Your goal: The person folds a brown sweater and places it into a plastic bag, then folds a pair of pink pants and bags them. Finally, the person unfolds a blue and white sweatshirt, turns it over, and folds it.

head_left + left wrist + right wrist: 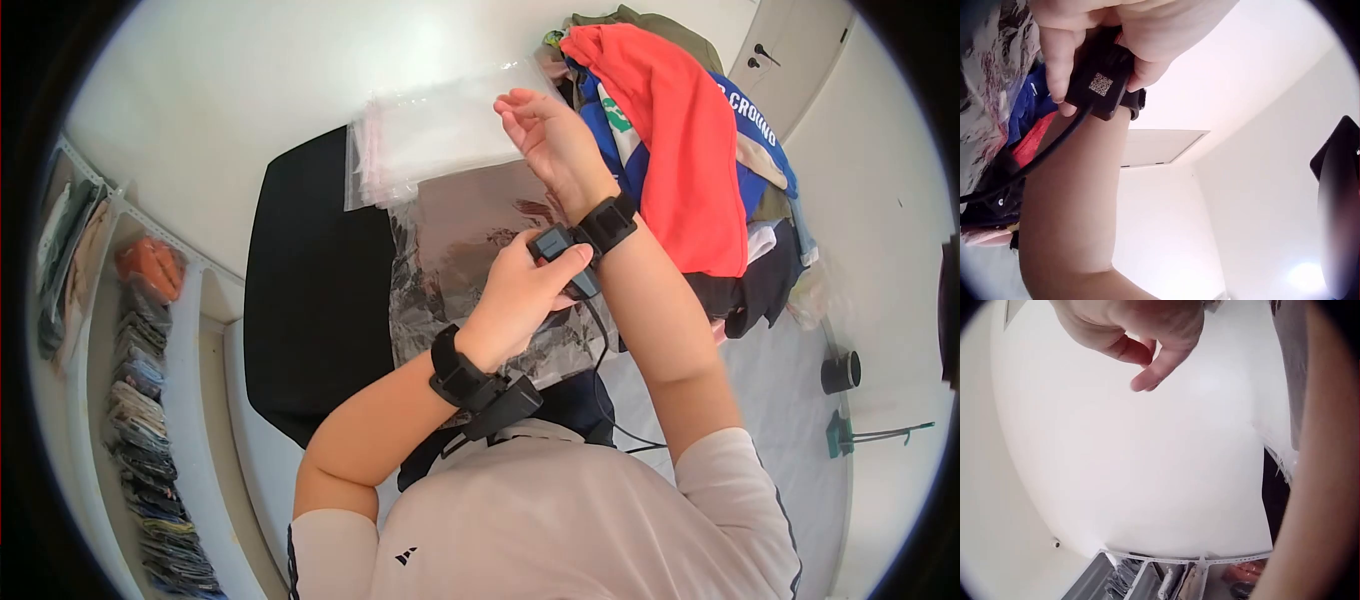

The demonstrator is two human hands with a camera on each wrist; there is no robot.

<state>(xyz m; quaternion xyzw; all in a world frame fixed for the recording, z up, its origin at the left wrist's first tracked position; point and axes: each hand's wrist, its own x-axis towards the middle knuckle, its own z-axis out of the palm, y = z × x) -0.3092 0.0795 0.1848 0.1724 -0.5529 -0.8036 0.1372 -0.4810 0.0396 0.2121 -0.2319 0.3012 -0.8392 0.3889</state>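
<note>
My left hand [520, 295] grips a small black camera unit [562, 255] on the right wrist, thumb on one side and fingers on the other. In the left wrist view a QR label shows on the unit's black housing [1105, 78], and a cable [1047, 150] runs from it. The right hand [555, 145] is raised, palm up, its fingers loosely bent around nothing; a black strap [607, 222] circles its wrist. Beneath both hands lies a brownish garment in a clear plastic bag [450, 230]. Another black strap with a camera [505, 405] sits on the left wrist.
Clear plastic bags [440, 130] are stacked at the back of the black-covered table [310, 280]. A heap of clothes with a red garment [680, 150] rises at the right. Shelves [215, 260] of bagged clothes stand left. A black cup-shaped bin [841, 371] is at far right.
</note>
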